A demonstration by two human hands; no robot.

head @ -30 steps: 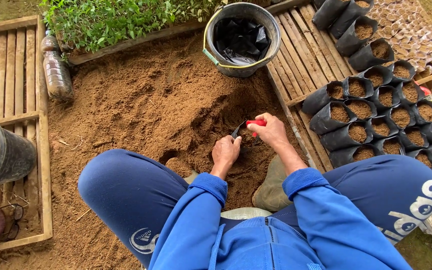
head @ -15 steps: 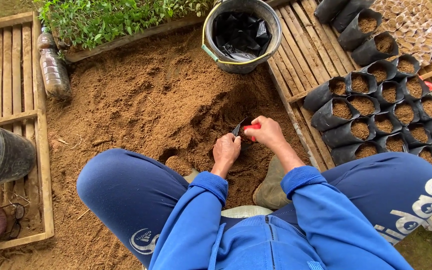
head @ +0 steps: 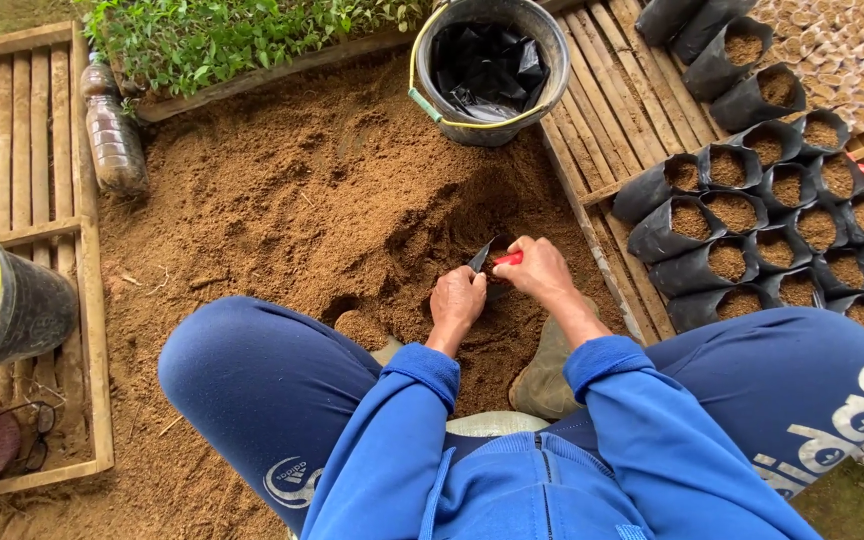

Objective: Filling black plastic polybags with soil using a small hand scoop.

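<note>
Loose brown soil (head: 282, 200) everywhere; my left hand (head: 455, 300) pinches the small black bag (head: 480, 257), right hand (head: 540, 270) grips a red scoop (head: 508, 259), now tucked lower than a second ago.

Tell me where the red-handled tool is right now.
In the head view, the red-handled tool is in the right hand, just right of centre over the brown soil heap, beside the left hand gripping a black bag.

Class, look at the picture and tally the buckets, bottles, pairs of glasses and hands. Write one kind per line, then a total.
Buckets: 2
Bottles: 1
Glasses: 1
Hands: 2, left hand gripping a black bag, right hand gripping a red-handled tool
Total: 6
</note>
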